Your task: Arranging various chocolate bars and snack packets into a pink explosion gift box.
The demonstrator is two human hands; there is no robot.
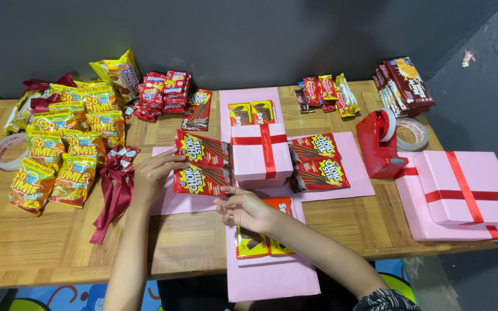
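Observation:
A pink box lid [260,158] with a red ribbon cross sits at the middle of an unfolded pink box [272,276] whose flaps lie flat on the wooden table [41,247]. Red chocolate-stick packets [202,180] lie on the left flap. My left hand [152,170] rests on the left edge of those packets, fingers spread. My right hand [243,208] pinches the lower right corner of the lower red packet, just above yellow-orange snack packets [260,242] on the near flap. Two more red packets [320,164] lie on the right flap.
Yellow noodle-snack bags [64,150] and dark red bows [115,193] crowd the left. A tape roll [7,151] lies far left. A red tape dispenser [378,144], stacked pink boxes [468,196], and more snack packs [402,86] occupy the right and back.

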